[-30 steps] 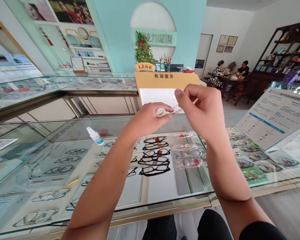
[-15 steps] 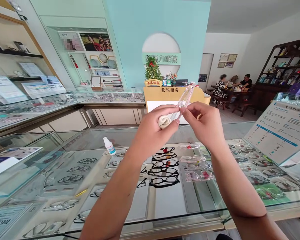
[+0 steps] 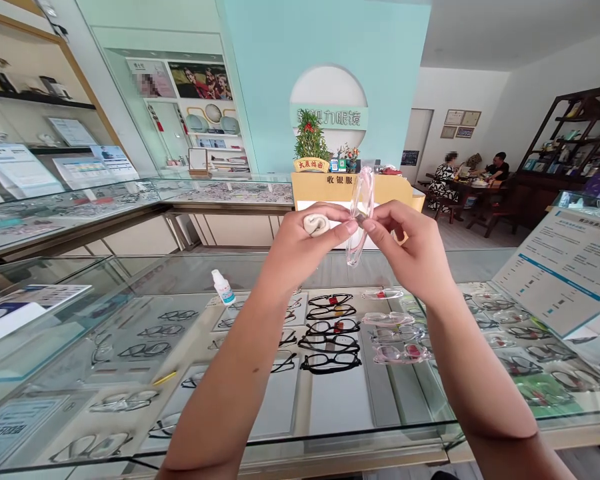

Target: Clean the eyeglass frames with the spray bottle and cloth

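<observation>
I hold a pair of clear, pinkish glasses [image 3: 364, 193] on edge, nearly upright, above and to the right of the white bottle [image 3: 224, 289] on the glass counter [image 3: 140, 267]. My left hand [image 3: 300, 245] pinches them near the middle between thumb and forefinger, with a rolled off-white cloth [image 3: 316, 225] tucked in the crook of that thumb. My right hand [image 3: 411, 241] pinches the same spot from the other side, its fingertips close to the left ones; a small greyish patch shows between them, and I can't tell what it is. To the right of the bottle and nearer me lies a column of black-framed glasses [image 3: 330, 361], and farther right of the bottle, past those, some pink and clear glasses [image 3: 400, 354]. A yellow stick [image 3: 165, 378] lies to the bottle's left, closer to me. Well to its right stands a slanted printed board [image 3: 560, 267]. Beyond the bottle, also rightward, is a light wooden desk [image 3: 307, 183] with a leafy plant [image 3: 310, 139]; farther off that way, two people [image 3: 441, 180] sit at a table [image 3: 463, 190].
</observation>
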Demonstrator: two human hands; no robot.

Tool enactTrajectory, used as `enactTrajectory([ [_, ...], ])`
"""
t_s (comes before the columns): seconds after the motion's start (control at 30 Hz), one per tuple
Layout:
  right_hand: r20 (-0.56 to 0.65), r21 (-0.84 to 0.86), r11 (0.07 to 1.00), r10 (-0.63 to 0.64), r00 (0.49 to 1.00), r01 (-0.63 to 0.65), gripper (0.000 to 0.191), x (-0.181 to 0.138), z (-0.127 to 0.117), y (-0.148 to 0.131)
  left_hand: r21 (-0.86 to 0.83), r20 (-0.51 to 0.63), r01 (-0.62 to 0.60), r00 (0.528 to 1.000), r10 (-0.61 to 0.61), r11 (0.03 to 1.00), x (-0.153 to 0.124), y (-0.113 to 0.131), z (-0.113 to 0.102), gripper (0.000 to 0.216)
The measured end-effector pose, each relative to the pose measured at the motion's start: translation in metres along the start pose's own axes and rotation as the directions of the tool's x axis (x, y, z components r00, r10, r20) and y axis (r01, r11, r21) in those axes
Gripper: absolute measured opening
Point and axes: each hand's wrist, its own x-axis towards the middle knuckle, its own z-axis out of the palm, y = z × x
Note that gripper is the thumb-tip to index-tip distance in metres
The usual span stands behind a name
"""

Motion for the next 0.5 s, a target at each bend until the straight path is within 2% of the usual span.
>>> enactTrajectory([
  [0.13,-0.012,0.104,0.994,0.023,1.0,-0.022,0.024,0.0006,0.0015,-0.0002,-0.079,0.027,0.071,0.997,-0.069,0.994,0.0018,-0.0002,-0.0003,0.034],
  [0.27,-0.015,0.19,0.981,0.041,0.999,-0.037,0.021,0.0013,0.002,0.0008,-0.097,0.019,0.044,0.999,-0.043,0.994,0.002,0.0014,0.0007,0.038],
  [0.4,-0.04,0.169,0.983,0.079,0.996,-0.071,0.017,0.0016,0.0022,0.0018,-0.105,-0.006,0.031,0.999,-0.032,0.994,0.0019,-0.0016,0.0023,0.037],
  [0.5,-0.096,0.147,0.984,0.115,0.989,-0.101,0.016,0.0018,0.0035,0.0036,-0.122,-0.024,0.066,0.997,-0.07,0.99,0.003,-0.0079,0.0027,0.034],
])
